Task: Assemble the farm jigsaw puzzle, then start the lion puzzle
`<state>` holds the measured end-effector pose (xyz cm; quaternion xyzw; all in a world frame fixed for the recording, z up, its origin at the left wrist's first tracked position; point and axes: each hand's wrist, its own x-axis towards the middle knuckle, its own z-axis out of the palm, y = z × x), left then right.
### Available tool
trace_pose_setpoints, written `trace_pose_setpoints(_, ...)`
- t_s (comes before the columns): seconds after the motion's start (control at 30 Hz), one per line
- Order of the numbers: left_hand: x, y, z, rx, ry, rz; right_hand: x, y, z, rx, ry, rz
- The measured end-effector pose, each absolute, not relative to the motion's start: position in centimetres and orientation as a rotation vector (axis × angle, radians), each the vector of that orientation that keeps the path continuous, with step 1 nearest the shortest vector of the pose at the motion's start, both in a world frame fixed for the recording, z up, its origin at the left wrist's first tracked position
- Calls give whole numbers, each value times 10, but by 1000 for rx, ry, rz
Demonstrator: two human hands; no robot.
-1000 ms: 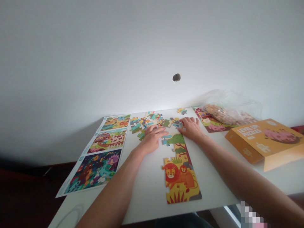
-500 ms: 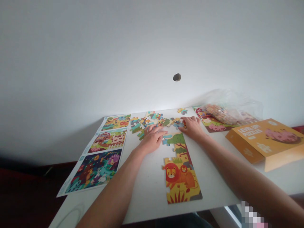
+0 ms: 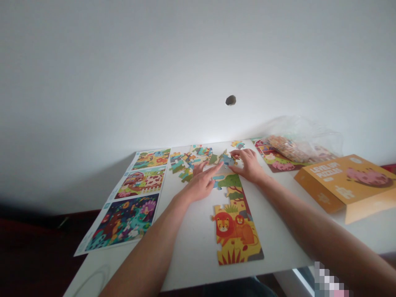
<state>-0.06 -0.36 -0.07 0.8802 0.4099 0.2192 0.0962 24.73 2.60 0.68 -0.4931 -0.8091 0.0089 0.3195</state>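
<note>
A partly joined puzzle (image 3: 235,231) with two lions lies on the white table, its far end a green bush. My right hand (image 3: 248,165) is just beyond that end, thumb and fingers around the edge of a blue puzzle piece (image 3: 227,160). My left hand (image 3: 202,179) rests to the left, fingers apart, with the index fingertip by the same blue piece. Loose pieces (image 3: 188,160) are heaped past my left hand. One more piece (image 3: 238,144) lies apart near the wall.
A sheet with three pictures (image 3: 140,183) lies at the left. On the right are an orange puzzle box (image 3: 355,181), a clear bag of pieces (image 3: 287,147) and a farm picture (image 3: 280,165). The wall (image 3: 185,82) has a hole.
My right hand has shifted slightly and its fingers have closed around the blue piece. My left hand has turned, its index finger now reaching toward that piece.
</note>
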Motion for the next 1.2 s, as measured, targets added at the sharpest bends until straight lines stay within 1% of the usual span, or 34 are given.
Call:
trace_pose_setpoints(0.2,1,-4,0,2583,1204,708,242,23,5,-1181,-2297,80)
trace_pose_setpoints(0.3,-2,1,1,2527,1269,910,244,27,0,-1261,-2332,85)
trace_pose_setpoints(0.4,-7,7,2,2364,1374,1187,247,29,-3,-1460,-2296,64)
trace_pose_setpoints(0.47,-9,9,3,2289,1414,1271,247,29,-3,-1592,-2221,28)
trace_pose_setpoints(0.6,-12,8,2,2245,1395,1256,247,24,2,-1701,-2060,-53)
trace_pose_setpoints(0.7,-13,7,2,2201,1356,1226,245,20,6,-1567,-2069,-21)
trace_pose_setpoints(0.97,-13,5,4,2069,1133,1121,232,1,16,-1084,-2243,347)
trace_pose_setpoints(1.2,-10,-2,14,2176,970,948,225,-9,15,-1055,-2006,900)
